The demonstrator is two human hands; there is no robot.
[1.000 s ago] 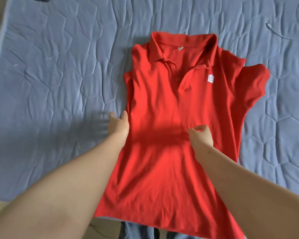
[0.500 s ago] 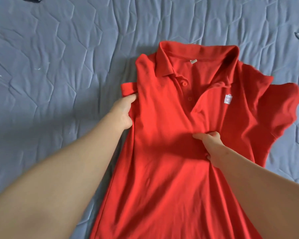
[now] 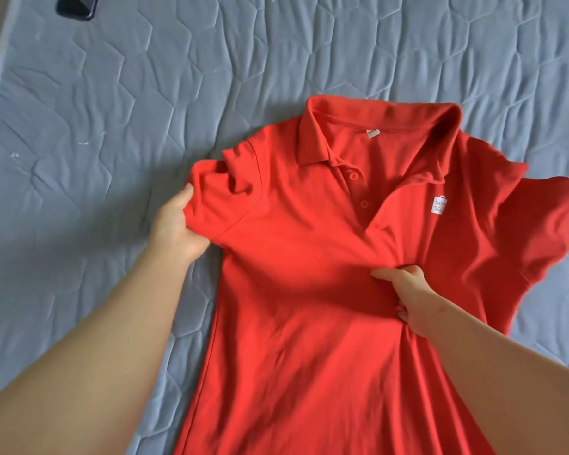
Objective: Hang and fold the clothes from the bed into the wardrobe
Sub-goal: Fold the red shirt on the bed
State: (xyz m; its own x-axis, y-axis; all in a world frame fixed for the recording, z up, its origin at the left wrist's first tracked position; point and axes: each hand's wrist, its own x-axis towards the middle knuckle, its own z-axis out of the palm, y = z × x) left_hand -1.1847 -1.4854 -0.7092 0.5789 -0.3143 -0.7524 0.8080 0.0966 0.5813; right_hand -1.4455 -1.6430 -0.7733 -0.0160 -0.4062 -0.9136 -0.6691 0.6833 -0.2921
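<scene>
Two bare forearms come in from the near edge, one on each side of a red polo shirt (image 3: 309, 323) that lies front-up on the grey-blue quilted bed cover (image 3: 112, 103). The shirt's lower part runs out of view at the near edge.

Right hand (image 3: 406, 292): fingers curled, pinching a bunch of fabric at mid-chest, just near of the open placket. Creases radiate from this pinch toward the collar and down along the forearm. The grip sits inside the shirt's outline, right of its centre line.

Left hand (image 3: 178, 229): closed on the left sleeve (image 3: 217, 198) at the shirt's left edge, thumb on top of the cloth, the other fingers hidden beneath it. The sleeve is crumpled and bunched at this grip; the hand lies partly off the shirt, over the cover.

Beyond the hands: two red buttons (image 3: 352, 176) unfastened, a white chest label (image 3: 438, 205) right of the placket, and the right sleeve (image 3: 546, 231) spread loose toward the right edge. The collar (image 3: 312, 136) stands open at the shirt's far end, with a small white neck tag (image 3: 372, 133) inside.

Far left corner: a dark flat object (image 3: 76, 6) on the cover, cut off by the frame; I cannot tell what it is. It lies well apart from the shirt.
</scene>
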